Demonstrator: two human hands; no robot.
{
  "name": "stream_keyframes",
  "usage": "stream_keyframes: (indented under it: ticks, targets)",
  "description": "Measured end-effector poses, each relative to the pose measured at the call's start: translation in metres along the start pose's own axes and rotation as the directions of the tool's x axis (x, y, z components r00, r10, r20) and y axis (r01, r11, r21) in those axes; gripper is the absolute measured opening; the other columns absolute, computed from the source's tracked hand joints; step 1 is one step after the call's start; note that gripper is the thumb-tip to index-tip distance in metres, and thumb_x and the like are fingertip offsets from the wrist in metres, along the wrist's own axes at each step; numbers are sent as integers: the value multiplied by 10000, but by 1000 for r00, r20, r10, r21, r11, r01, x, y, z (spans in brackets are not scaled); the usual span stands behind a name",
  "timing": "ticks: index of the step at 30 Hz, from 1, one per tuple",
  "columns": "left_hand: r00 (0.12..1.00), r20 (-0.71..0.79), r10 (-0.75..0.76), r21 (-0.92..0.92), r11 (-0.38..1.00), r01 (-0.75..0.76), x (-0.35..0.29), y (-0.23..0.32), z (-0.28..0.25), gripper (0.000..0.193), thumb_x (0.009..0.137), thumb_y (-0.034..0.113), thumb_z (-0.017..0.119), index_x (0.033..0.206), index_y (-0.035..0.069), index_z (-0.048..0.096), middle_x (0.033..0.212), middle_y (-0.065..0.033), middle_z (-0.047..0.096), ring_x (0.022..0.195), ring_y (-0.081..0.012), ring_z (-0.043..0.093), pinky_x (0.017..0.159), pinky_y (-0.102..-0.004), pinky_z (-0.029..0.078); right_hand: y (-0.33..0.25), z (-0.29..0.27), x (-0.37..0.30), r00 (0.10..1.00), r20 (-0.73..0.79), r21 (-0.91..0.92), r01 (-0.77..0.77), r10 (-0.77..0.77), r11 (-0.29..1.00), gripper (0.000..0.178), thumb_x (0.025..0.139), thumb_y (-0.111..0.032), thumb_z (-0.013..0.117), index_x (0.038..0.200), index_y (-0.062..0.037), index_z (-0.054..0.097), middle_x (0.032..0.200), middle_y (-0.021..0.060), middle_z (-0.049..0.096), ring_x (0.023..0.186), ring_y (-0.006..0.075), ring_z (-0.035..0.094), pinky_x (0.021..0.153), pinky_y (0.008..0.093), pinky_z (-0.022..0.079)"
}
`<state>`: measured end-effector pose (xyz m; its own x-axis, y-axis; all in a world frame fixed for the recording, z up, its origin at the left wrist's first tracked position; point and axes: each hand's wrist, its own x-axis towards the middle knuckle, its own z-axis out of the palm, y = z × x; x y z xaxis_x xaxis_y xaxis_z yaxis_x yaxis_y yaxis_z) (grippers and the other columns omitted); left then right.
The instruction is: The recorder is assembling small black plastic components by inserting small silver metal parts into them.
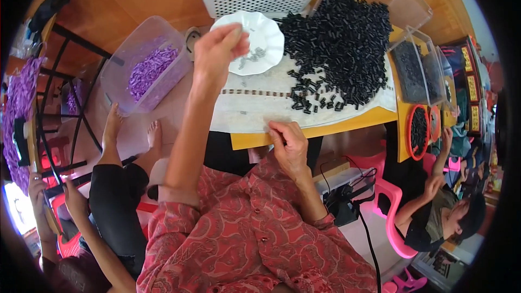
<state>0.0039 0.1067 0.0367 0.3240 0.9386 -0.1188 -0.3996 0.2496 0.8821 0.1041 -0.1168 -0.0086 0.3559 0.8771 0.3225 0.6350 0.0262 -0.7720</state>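
My left hand [221,46] is raised over a white scalloped plate [271,35], its fingers drawn together and slightly blurred. Whatever it may hold does not show. Several small clear pieces [255,54] lie on the plate. By the table's front edge, my right hand [290,145] is closed, thumb against curled fingers, and anything inside is hidden. Between my hands a small clear piece [243,112] rests on the white cloth [255,103]. A big heap of short black tubes [342,43] spreads over the cloth to the right of the plate.
Behind the plate stands a white perforated basket [255,4] holding black pieces. A clear bin [173,76] of purple pieces is at left, near a seated person's legs. On the right are clear boxes [412,70], a red-rimmed round tray [418,130], and another person beside a pink chair [393,206].
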Motion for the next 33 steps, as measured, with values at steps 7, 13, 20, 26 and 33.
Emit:
stream_keyframes:
  ticks: [7,13,20,26,33]
  targets:
    - [980,1,-200,96,975,199,-84,-46,-16,230,921,102,587,1107,-30,619,935,-101,677,723,-129,625,684,-269,537,3,-6,1,997,-83,-6,0,-1,1000,157,765,45,666,909,-13,644,812,128,633,704,281,601,620,334,490]
    - [963,25,-269,63,962,267,-121,-65,-21,211,919,83,589,1097,-26,622,933,-100,677,726,-118,623,680,-251,535,29,-23,4,960,-273,-100,-94,63,991,98,811,19,670,905,-8,659,833,100,632,625,163,594,553,257,472]
    - [954,65,-292,61,956,288,-136,-74,-18,214,920,76,588,1108,-23,611,937,-98,673,733,-116,627,676,-244,533,42,-30,15,954,-299,-250,-80,2,965,139,800,9,684,928,-45,673,836,101,614,597,158,587,517,270,455]
    - [954,85,-287,59,958,282,-141,-76,-19,205,924,73,580,1101,-26,613,938,-104,674,730,-113,626,677,-248,526,34,-26,28,985,-171,-433,-71,-5,898,177,776,-4,684,936,-79,683,862,113,580,703,268,591,601,350,468]
    - [954,76,-289,50,957,286,-143,-76,-18,195,921,75,585,1086,-23,622,924,-97,678,729,-105,632,673,-243,528,33,-22,25,988,-141,-247,-100,66,964,142,828,-14,652,964,-13,610,833,78,597,712,190,585,632,300,469]
